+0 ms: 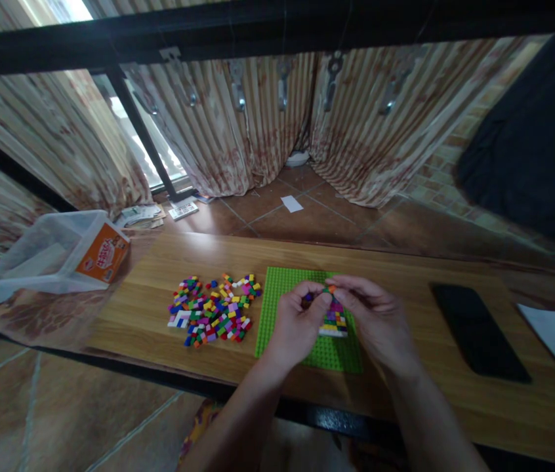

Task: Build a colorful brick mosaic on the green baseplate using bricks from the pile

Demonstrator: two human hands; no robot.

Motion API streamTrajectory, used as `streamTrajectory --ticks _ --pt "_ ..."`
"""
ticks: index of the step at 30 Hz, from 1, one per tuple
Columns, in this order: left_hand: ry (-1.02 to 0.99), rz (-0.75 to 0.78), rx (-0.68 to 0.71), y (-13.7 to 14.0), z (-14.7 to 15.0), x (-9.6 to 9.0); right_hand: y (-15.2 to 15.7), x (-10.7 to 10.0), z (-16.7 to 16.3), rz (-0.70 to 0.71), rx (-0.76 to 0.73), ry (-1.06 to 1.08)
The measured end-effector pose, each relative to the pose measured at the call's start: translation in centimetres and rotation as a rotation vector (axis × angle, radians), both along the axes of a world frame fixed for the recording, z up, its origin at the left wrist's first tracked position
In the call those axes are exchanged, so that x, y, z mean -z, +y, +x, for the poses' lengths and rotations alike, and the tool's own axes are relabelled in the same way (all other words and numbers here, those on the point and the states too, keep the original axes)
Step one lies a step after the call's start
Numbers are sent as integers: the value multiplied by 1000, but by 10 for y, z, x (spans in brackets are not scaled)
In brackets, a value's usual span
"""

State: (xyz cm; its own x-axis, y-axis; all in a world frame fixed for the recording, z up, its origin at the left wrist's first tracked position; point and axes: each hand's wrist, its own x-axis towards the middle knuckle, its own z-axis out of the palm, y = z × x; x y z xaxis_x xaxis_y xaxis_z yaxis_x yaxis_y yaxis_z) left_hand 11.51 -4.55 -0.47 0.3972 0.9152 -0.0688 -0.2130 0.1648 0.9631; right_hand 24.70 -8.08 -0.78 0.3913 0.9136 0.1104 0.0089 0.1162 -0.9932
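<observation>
Past forearms (pixel 248 413): nearly closed now, pinching an orange brick (pixel 332 288) with left fingers (pixel 319 308) and right fingers (pixel 349 303), above brick panel (pixel 335 318) just nearside.

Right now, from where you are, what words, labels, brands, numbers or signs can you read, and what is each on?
None can be read with certainty.
Orange label on the clear plastic bin: large white characters, apparently Chinese, too blurred to quote.
White item on the floor by the curtain: dark marks, too small and blurred.
Loose bricks and green baseplate: no lettering I can make out.
</observation>
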Motion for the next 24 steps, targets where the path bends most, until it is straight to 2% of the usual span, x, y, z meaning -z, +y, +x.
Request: streamTrajectory --ticks 7,11,14,16,19,22,24 --pt "91 164 -42 -1 -1 -4 -1 2 2 -76 -49 31" --pt "59 125 -5 -2 -2 -8 -2 1 6 -84 -40 131" --pt "29 53 -10 1 -4 -6 0 2 16 -71 66 180" --pt "14 -10 -43 3 -5 -4 1 4 25 -81 167 116" --pt "8 -80 -106 6 -6 -2 2 10 33 -153 254 -134" --pt "14 -116 -152 8 -6 -3 4 17 34 -178 221 -369" --pt "10 -131 -161 8 -6 -3 6 20 32 -174 187 -450"
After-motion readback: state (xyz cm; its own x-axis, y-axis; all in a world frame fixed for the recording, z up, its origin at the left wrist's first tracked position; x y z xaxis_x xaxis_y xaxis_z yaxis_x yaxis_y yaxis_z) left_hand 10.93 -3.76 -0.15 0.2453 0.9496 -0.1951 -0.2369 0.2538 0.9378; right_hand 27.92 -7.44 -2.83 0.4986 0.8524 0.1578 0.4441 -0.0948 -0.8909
